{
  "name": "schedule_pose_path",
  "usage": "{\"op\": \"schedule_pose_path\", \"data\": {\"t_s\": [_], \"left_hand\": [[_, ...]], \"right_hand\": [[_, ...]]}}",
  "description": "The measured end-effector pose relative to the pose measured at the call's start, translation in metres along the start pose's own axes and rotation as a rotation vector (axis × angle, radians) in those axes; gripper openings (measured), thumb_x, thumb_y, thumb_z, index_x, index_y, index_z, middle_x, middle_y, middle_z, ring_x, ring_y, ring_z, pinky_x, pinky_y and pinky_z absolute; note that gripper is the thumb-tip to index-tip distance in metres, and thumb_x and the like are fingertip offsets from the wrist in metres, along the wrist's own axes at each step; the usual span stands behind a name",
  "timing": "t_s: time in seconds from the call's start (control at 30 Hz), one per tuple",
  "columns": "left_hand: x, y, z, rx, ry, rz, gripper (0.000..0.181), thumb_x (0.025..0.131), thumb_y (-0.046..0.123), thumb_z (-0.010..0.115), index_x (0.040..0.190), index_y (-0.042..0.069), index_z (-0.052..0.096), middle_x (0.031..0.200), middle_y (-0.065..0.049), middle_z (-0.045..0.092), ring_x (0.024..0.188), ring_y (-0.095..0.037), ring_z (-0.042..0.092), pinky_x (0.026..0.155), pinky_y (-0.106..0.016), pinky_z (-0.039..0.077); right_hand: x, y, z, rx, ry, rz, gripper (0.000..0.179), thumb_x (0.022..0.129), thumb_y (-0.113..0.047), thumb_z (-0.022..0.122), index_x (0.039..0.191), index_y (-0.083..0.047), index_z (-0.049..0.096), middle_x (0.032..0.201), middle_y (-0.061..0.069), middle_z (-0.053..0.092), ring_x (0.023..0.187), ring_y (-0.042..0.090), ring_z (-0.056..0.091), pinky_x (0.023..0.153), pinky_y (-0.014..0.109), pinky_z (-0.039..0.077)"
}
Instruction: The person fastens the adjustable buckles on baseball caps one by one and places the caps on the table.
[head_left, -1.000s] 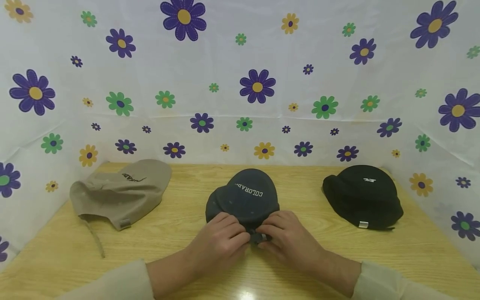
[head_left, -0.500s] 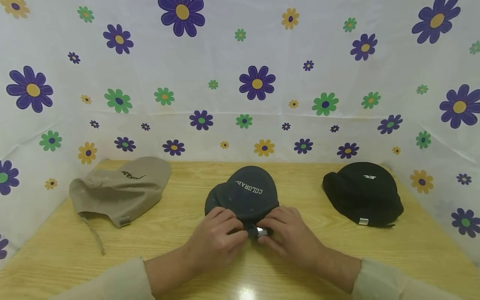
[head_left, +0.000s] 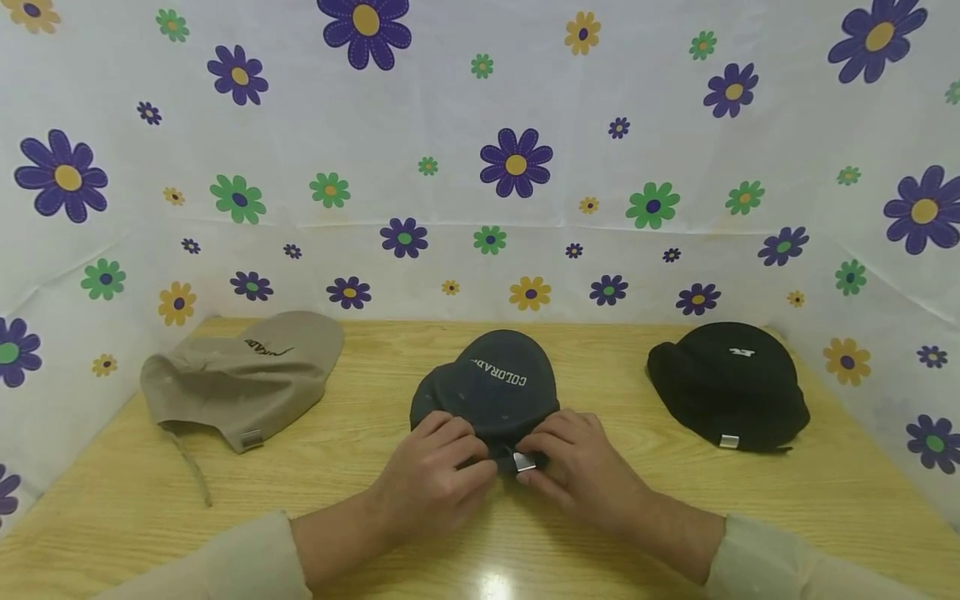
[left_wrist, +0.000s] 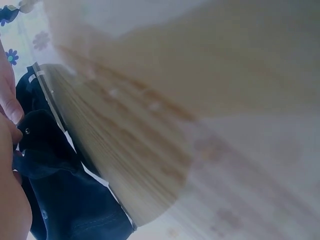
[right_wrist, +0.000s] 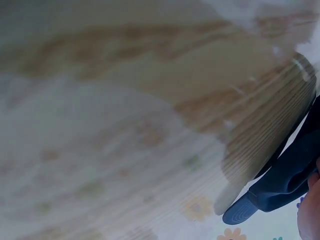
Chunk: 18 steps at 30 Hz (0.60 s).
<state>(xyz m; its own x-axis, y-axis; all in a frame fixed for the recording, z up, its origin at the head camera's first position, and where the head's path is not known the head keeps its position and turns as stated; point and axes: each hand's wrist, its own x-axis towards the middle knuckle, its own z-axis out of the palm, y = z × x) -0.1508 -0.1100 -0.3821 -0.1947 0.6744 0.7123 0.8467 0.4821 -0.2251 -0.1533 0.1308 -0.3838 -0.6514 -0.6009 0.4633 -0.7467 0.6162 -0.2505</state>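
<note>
A dark navy cap (head_left: 491, 392) with white COLORADO lettering lies in the middle of the table, its back strap toward the person. My left hand (head_left: 431, 475) pinches the strap from the left, fingertips at the cap's lower edge. From the other side my right hand (head_left: 581, 462) grips the strap beside a silver buckle (head_left: 524, 462). In the left wrist view, fingers (left_wrist: 10, 100) press against the dark cloth of the cap (left_wrist: 65, 190). The right wrist view catches the cap's brim (right_wrist: 240, 210) and part of the right hand (right_wrist: 310, 210) at its edge.
On the left of the wooden table (head_left: 600, 533) lies a beige cap (head_left: 247, 375) with its strap hanging loose. A black cap (head_left: 731, 392) with a silver buckle sits at the right. White flowered cloth (head_left: 420, 108) encloses the back and sides.
The silver buckle, mostly covered by the right fingers a second ago, has turned into view and now sits tilted on the strap. Both hands stay at the strap with small finger movements.
</note>
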Motion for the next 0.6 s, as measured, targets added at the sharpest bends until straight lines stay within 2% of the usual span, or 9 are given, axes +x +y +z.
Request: {"op": "schedule_pose_path", "data": {"t_s": [0.1, 0.33, 0.47, 0.6], "left_hand": [[0.0002, 0.0005, 0.0011, 0.004, 0.007, 0.004, 0.004, 0.083, 0.016, 0.071, 0.08, 0.018, 0.073, 0.079, 0.004, 0.066, 0.079, -0.016, 0.059, 0.079, -0.033, 0.048], [0.0014, 0.0013, 0.0016, 0.002, 0.06, 0.002, 0.021, 0.093, 0.017, 0.057, 0.077, 0.017, 0.072, 0.078, 0.004, 0.066, 0.078, -0.016, 0.06, 0.078, -0.032, 0.048], [0.002, 0.0014, -0.0002, 0.005, 0.081, -0.001, 0.023, 0.094, 0.018, 0.057, 0.076, 0.017, 0.071, 0.078, 0.004, 0.067, 0.077, -0.016, 0.06, 0.077, -0.032, 0.048], [0.0018, 0.0011, -0.0005, 0.003, 0.071, 0.001, 0.023, 0.094, 0.017, 0.056, 0.077, 0.017, 0.071, 0.078, 0.004, 0.067, 0.078, -0.016, 0.06, 0.077, -0.032, 0.048]], "right_hand": [[0.0001, 0.0009, 0.001, 0.008, 0.011, -0.01, 0.029, 0.082, -0.033, 0.081, 0.105, -0.019, 0.071, 0.104, -0.011, 0.065, 0.105, 0.009, 0.055, 0.089, 0.036, 0.041], [0.0001, 0.0004, 0.0019, 0.014, 0.026, -0.022, 0.028, 0.082, -0.033, 0.081, 0.105, -0.019, 0.071, 0.104, -0.012, 0.066, 0.105, 0.009, 0.055, 0.087, 0.035, 0.041], [0.0006, -0.0006, 0.0008, 0.032, 0.034, -0.025, 0.029, 0.082, -0.032, 0.081, 0.106, -0.019, 0.071, 0.105, -0.011, 0.065, 0.106, 0.009, 0.055, 0.087, 0.034, 0.041], [0.0006, -0.0009, 0.0008, 0.041, 0.057, -0.055, 0.031, 0.081, -0.03, 0.082, 0.106, -0.018, 0.07, 0.105, -0.01, 0.065, 0.105, 0.01, 0.055, 0.086, 0.033, 0.042]]}}
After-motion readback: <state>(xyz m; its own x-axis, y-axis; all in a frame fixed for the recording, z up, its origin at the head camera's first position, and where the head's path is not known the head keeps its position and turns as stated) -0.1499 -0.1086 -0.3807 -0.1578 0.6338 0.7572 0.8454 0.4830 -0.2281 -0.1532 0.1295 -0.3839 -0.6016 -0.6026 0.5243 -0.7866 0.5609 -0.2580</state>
